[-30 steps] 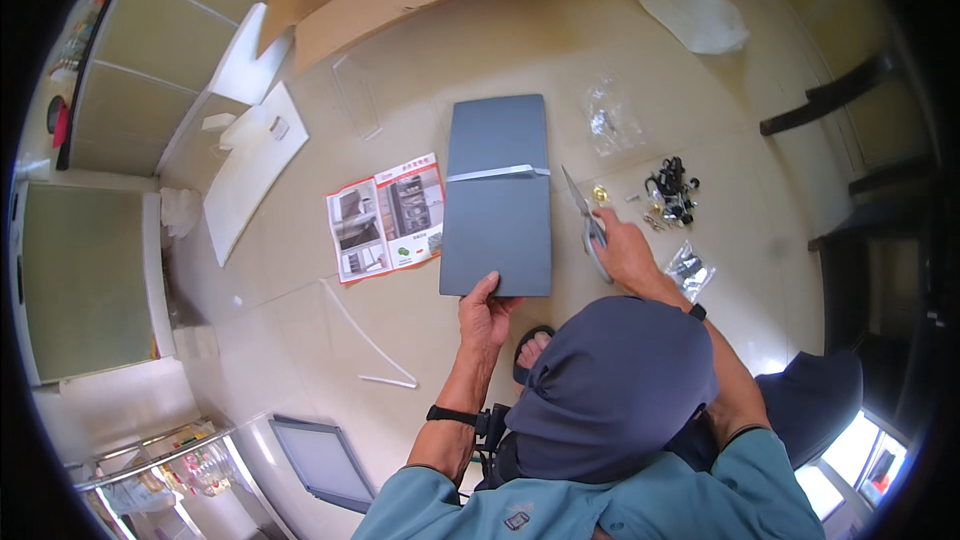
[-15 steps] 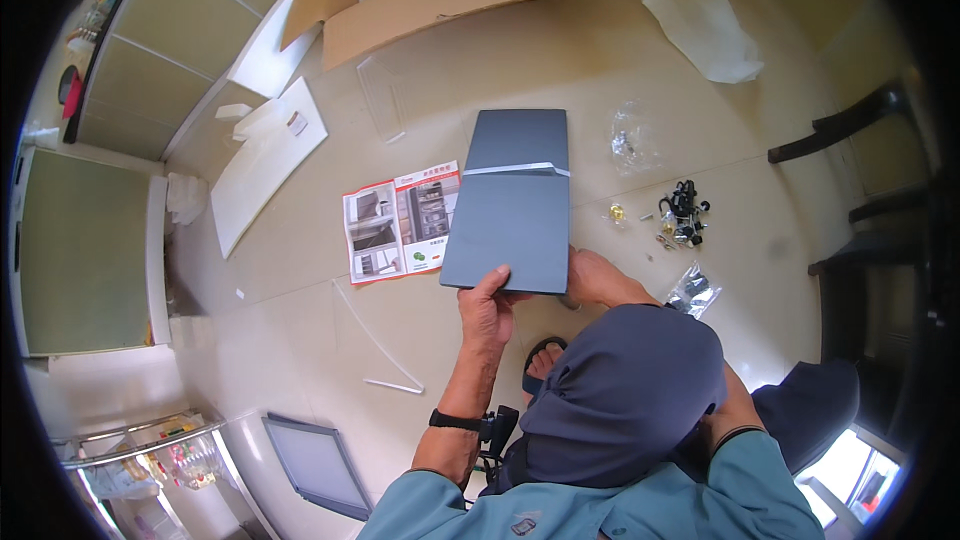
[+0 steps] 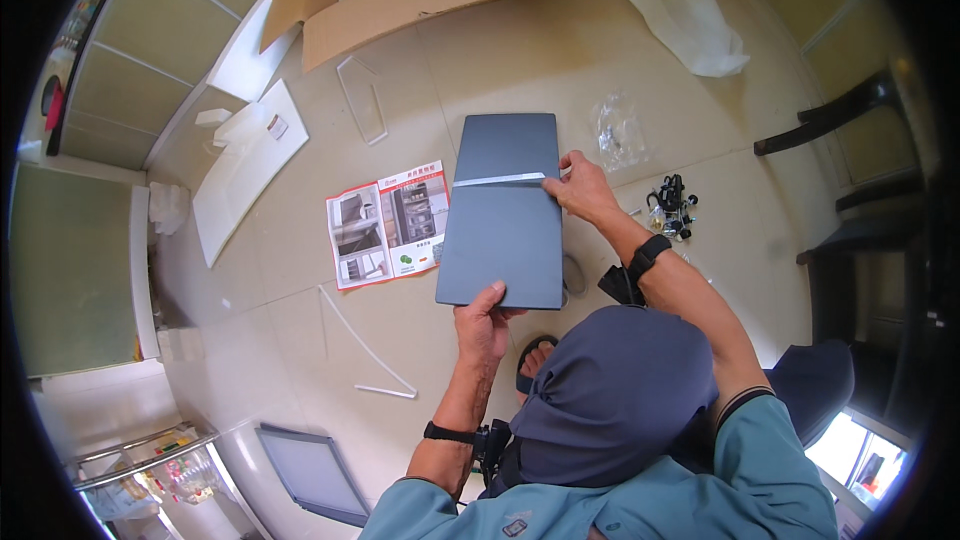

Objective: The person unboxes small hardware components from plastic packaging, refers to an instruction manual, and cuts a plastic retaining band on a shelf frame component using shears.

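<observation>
A long, flat dark grey panel [image 3: 503, 245] lies before me, bound across its middle by a thin white strip [image 3: 495, 180]. My left hand [image 3: 482, 325] grips the panel's near edge, its thumb on top and the fingers underneath. At the panel's right edge, my right hand [image 3: 585, 185] pinches the right end of the strip between thumb and fingertips. Under the panel's left side lies an open printed leaflet [image 3: 385, 225] with a red border.
Black and metal fittings [image 3: 672, 208] and a clear plastic bag [image 3: 620, 130] lie to the right. An open cardboard box [image 3: 440, 5] stands at the far side. White foam boards [image 3: 255, 165] rest at left, a grey framed panel [image 3: 312, 473] at lower left, and a dark chair [image 3: 850, 115] at right.
My right hand has come up from beside the panel's near right corner to the strip's right end. The left hand keeps its hold on the near edge.
</observation>
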Available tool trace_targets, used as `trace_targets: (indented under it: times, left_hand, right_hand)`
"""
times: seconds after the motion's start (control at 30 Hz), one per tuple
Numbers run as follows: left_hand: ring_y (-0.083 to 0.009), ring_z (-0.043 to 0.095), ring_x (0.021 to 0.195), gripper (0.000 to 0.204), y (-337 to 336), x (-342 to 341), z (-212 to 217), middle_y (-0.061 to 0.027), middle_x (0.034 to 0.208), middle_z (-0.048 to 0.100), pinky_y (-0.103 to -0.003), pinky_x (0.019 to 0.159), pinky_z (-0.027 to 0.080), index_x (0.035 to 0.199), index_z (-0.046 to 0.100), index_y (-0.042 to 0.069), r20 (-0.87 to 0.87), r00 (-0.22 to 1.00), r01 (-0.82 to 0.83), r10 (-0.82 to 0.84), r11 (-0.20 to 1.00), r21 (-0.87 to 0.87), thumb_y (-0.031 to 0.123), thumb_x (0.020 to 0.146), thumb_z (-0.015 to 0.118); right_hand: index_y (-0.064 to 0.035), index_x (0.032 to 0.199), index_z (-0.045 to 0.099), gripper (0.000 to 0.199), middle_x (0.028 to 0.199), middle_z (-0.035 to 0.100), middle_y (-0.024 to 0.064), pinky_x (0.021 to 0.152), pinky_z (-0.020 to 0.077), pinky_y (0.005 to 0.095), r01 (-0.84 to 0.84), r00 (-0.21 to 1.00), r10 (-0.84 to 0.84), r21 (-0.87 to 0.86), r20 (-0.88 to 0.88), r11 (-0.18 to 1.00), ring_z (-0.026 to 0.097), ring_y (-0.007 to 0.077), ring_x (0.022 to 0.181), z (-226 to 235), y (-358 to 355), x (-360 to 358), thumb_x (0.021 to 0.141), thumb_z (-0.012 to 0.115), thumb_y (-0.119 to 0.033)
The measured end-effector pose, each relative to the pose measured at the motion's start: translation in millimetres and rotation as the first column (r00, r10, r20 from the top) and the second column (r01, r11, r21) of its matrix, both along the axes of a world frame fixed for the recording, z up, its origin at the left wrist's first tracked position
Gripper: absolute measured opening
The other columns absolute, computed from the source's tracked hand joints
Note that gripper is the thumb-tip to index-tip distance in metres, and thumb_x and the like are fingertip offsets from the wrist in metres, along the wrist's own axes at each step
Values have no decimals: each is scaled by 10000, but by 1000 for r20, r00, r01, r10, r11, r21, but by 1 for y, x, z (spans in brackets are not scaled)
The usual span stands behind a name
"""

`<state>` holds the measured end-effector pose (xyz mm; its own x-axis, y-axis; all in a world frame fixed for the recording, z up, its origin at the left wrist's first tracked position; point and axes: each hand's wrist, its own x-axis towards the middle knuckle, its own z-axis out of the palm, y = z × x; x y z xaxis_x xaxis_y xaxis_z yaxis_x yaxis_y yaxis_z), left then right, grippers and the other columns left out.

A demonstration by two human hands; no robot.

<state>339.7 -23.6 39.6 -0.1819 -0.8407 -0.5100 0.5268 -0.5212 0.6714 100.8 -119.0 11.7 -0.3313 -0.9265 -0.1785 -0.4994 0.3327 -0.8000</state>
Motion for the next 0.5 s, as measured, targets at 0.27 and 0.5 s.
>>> trace_targets:
  times: [0.27, 0.5]
  left_hand:
    - [-268, 703, 851, 423, 1, 1, 18, -144, 1080, 641, -365, 566, 631, 1268, 481, -16, -88, 996, -24, 26, 999, 21, 45, 866, 594]
    - [-247, 698, 912, 296, -11, -12, 31, -113, 1090, 676, -417, 720, 627, 1199, 555, 9, -380, 919, -45, 108, 984, 170, 60, 908, 580]
  right_hand:
    - [59, 919, 628, 146, 686, 662, 148, 446, 551, 340, 160, 903, -242, 245, 356, 956, 678, 222, 560, -20, 12, -2, 865, 525, -30]
    - [73, 927, 646, 116, 723, 665, 107, 519, 562, 328, -43, 881, -7, 94, 474, 995, 645, 190, 586, -18, 15, 14, 857, 603, -10]
